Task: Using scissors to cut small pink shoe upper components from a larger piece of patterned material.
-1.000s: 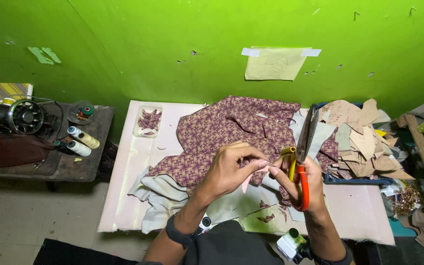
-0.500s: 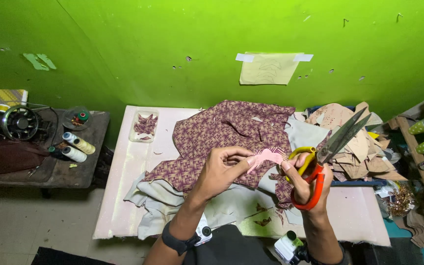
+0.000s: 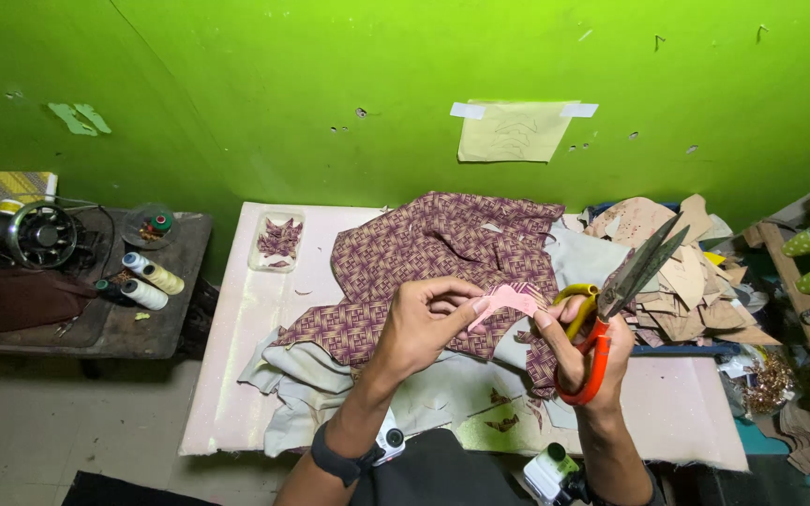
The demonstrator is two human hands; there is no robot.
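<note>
Left hand (image 3: 424, 323): raised above the table, thumb and fingertips pinched together on a small pink cut piece (image 3: 503, 300), held up near eye level.
Right hand (image 3: 588, 351): fingers through the orange and yellow loops of large scissors (image 3: 616, 309), closed round the handles; one fingertip also touched the far end of the pink piece.
Scissor blades (image 3: 647, 265): dark, long, pointed up and away to the right, standing slightly apart at the tips, not on the pink piece.
Pink piece, position: in the air between the two hands, above the patterned maroon fabric (image 3: 433, 258), well off the table surface.
Table (image 3: 246, 375): pale pink top, carrying grey cloth (image 3: 316, 375), a heap of tan paper patterns (image 3: 682, 281) and a small clear tray of cut scraps (image 3: 278, 239).
Side bench (image 3: 86, 319): black sewing machine (image 3: 25, 234) and thread cones (image 3: 147, 281), well apart from the hands.
Risk, slip: the pink piece was small and held by its edges only; a loosened pinch could likely have dropped it into the cloth below, where it might be hard to find.
Risk, blades: the open points sat near the left fingers; a hasty turn of the wrist could probably have nicked a fingertip or snagged the fabric.
Risk, cut line: with the piece unsupported in the air, a cut could well have wandered off the shape.
</note>
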